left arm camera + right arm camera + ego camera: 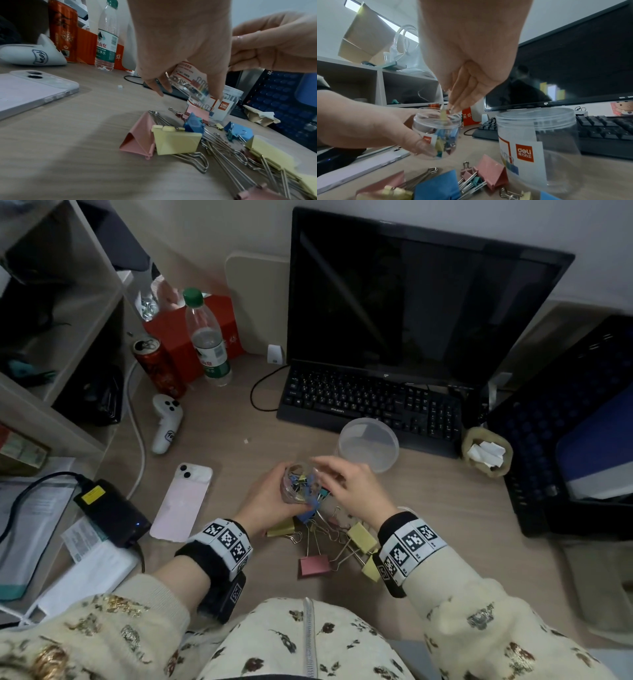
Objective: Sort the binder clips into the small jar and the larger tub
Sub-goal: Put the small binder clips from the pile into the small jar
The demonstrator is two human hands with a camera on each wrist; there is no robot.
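My left hand (287,491) grips the small clear jar (298,484), lifted off the desk and tilted; several small coloured clips lie inside it (443,142). My right hand (322,470) hovers over the jar's mouth, fingers pointing down. A small yellow clip (443,115) shows blurred just under the fingertips (453,106), inside the jar's rim. The larger tub (368,445) stands open and upright behind, right of the jar, with nothing showing in it. Loose large clips (329,539) in yellow, pink and blue lie piled on the desk between my wrists.
A black keyboard (370,402) and monitor (421,302) stand behind the tub. A pink phone (181,505), white controller (166,422), water bottle (207,337) and red can (157,368) lie left. A dark crate (565,422) stands at the right.
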